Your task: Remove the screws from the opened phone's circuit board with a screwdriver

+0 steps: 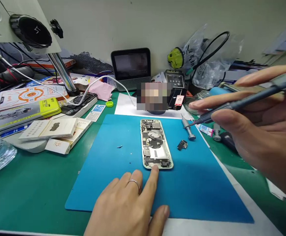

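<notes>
sam: where was the phone (157,154)?

kim: it lay flat on the blue mat (194,193), and its insides showed. its top pointed just a bit before twelve o'clock.

sam: what about the left hand (124,205)?

kim: it was at seven o'clock from the phone. its pointer finger was stretched out, and the tip touched the phone's bottom edge. the thumb was apart from the pointer. the other fingers were bent and close to each other. one of them, next to the pointer, had a ring (134,183) on it.

sam: and the right hand (263,127)?

kim: it was up in the air, between two and three o'clock from the phone. its thumb and fingers were clamped on a thin gray tool (246,99). the tip pointed down to eight o'clock, and it showed in front of a little screwdriver (188,131).

sam: did they touch?

kim: i could not tell. the screwdriver lay on the mat, at two o'clock from the phone.

sam: what else was on the mat?

kim: a small black part (182,145) lay near the phone at three o'clock. a tiny bit (119,147) lay at nine o'clock.

sam: and past the mat?

kim: a green lid (109,104) was between ten and eleven o'clock. a screen (132,64) stood at the back, between eleven and twelve. a yellow box (22,113) was far off, between nine and ten, on the green table (47,183).
</notes>
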Demonstrator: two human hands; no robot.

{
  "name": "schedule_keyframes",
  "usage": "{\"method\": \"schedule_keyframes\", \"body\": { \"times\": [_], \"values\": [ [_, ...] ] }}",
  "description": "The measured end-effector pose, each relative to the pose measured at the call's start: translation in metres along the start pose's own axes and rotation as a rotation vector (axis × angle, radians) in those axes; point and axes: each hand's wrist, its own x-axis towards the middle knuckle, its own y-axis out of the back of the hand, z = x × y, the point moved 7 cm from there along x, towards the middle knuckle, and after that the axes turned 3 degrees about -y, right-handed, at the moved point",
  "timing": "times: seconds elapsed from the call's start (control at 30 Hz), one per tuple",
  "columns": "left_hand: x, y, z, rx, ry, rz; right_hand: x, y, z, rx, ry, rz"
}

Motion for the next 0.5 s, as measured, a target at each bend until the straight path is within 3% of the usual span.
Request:
{"method": "schedule_keyframes", "body": {
  "times": [0.1, 0.2, 0.37, 0.5],
  "values": [
    [0.001, 0.002, -0.002, -0.009, 0.006, -0.013, 0.002, 0.011, 0.016, -0.213, 0.048, -0.233],
    [0.003, 0.003, -0.004, -0.074, 0.004, -0.053, 0.001, 0.017, 0.04, -0.36, 0.101, -0.369],
    [0.007, 0.006, -0.009, -0.108, -0.005, -0.087, -0.006, -0.012, 0.072, -0.508, 0.254, -0.756],
    [0.008, 0.008, -0.009, -0.124, -0.013, -0.087, -0.015, -0.039, 0.095, -0.606, 0.327, -0.96]
  ]
}}
